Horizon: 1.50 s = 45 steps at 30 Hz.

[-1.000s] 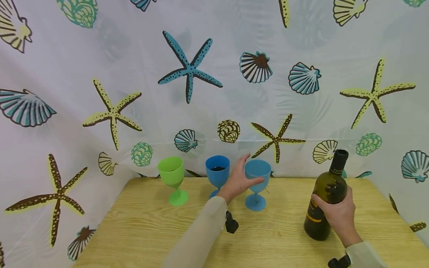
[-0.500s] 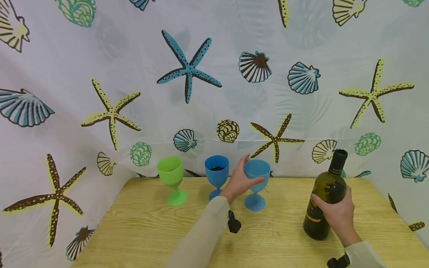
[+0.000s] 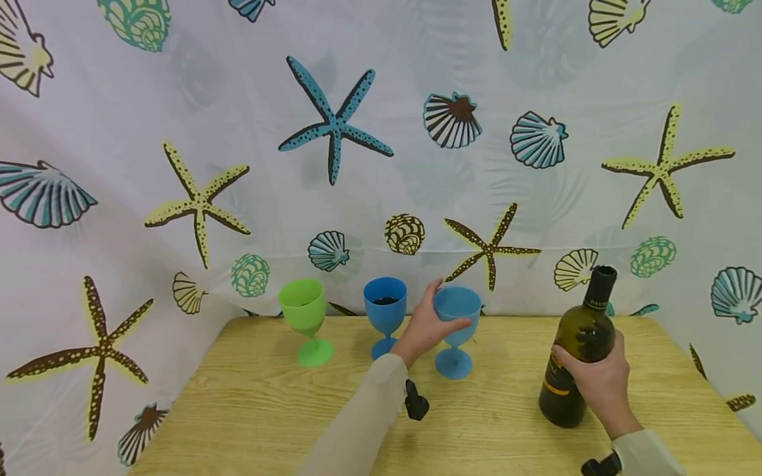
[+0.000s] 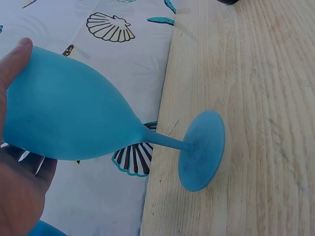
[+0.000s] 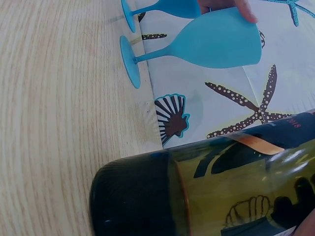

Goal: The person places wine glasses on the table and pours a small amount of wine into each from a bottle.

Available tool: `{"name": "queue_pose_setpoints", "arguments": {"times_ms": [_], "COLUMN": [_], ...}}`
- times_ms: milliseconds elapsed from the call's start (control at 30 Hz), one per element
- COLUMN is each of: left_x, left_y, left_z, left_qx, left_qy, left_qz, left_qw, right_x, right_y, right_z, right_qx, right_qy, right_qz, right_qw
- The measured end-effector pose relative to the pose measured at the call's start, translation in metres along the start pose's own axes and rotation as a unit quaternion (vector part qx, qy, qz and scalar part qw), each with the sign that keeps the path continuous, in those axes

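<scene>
The light blue goblet (image 3: 457,319) stands upright at the table's back, its bowl gripped by my left hand (image 3: 425,326) with the thumb across the front. In the left wrist view the goblet's bowl (image 4: 74,108) lies between thumb and fingers, its round foot near the tabletop. At the right, my right hand (image 3: 602,384) is wrapped round a dark wine bottle (image 3: 563,393), upright with an open neck. The right wrist view shows the bottle's lower part (image 5: 142,196) close up and the goblet (image 5: 216,42) beyond.
A darker blue goblet (image 3: 386,311) holding dark liquid stands just left of my left hand. Farther left is a green goblet (image 3: 304,314). Behind the wooden table (image 3: 248,411) hangs a white cloth (image 3: 379,189) with shells and starfish.
The light blue goblet's foot has shifted slightly toward the table's front, with my left hand still round the bowl. The bottle and my right hand have hardly moved.
</scene>
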State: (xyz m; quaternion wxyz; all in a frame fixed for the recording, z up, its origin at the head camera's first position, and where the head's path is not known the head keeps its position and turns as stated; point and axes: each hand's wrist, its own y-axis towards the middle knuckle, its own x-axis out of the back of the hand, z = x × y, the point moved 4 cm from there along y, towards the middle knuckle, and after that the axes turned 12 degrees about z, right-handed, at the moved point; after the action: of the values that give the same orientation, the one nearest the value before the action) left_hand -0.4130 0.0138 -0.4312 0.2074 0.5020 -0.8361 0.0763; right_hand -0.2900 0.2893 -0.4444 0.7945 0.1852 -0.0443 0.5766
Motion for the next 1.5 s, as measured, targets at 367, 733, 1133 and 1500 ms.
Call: {"name": "queue_pose_setpoints", "arguments": {"times_ms": [367, 733, 1133, 1500], "left_x": [0.001, 0.003, 0.001, -0.003], "left_y": [-0.006, -0.021, -0.039, -0.05], "left_z": [0.001, 0.003, -0.001, 0.0], "left_qx": [0.023, 0.025, 0.023, 0.016], "left_qy": [-0.013, -0.006, 0.006, 0.001], "left_qz": [0.003, 0.012, 0.021, 0.026], "left_qw": [0.9997, 0.9996, 0.9995, 0.9995], "right_x": [-0.001, 0.0, 0.0, 0.0], "right_y": [0.0, -0.002, 0.0, 0.001], "right_z": [0.0, 0.001, 0.001, 0.001], "right_qx": [0.0, -0.005, -0.001, -0.001], "right_qy": [-0.002, -0.004, -0.003, -0.003], "right_qz": [0.001, 0.002, -0.001, -0.004], "right_qw": [1.0, 1.0, 1.0, 1.0]}}
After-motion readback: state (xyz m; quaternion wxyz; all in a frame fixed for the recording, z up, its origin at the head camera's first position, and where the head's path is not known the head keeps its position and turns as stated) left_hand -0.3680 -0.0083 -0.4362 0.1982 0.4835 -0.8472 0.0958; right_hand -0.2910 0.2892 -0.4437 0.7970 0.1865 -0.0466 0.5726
